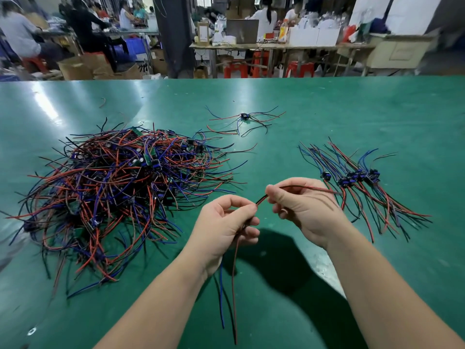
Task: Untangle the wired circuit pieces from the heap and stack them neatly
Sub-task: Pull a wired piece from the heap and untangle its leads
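Both hands are raised over the near middle of the green bench (327, 109), with one wired piece (261, 199) stretched between them. The left hand (226, 222) is curled, thumb and forefinger pinching the bundle of wires; blue, red and dark wires hang from under it toward the near edge. The right hand (307, 210) is just beside it, palm up, fingers curled, thumb and forefinger pinching a red-and-black wire. That wire's free end runs out to the right. The board of this piece cannot be seen.

The heap (120, 187) of tangled red, blue and black wires and small boards lies on the left half of the bench, well apart from the left hand. The stack (357, 180) of sorted pieces lies toward the right edge, near the right hand, its wires fanned out both ways. A lone piece (244, 116) lies toward the far edge, between heap and stack.
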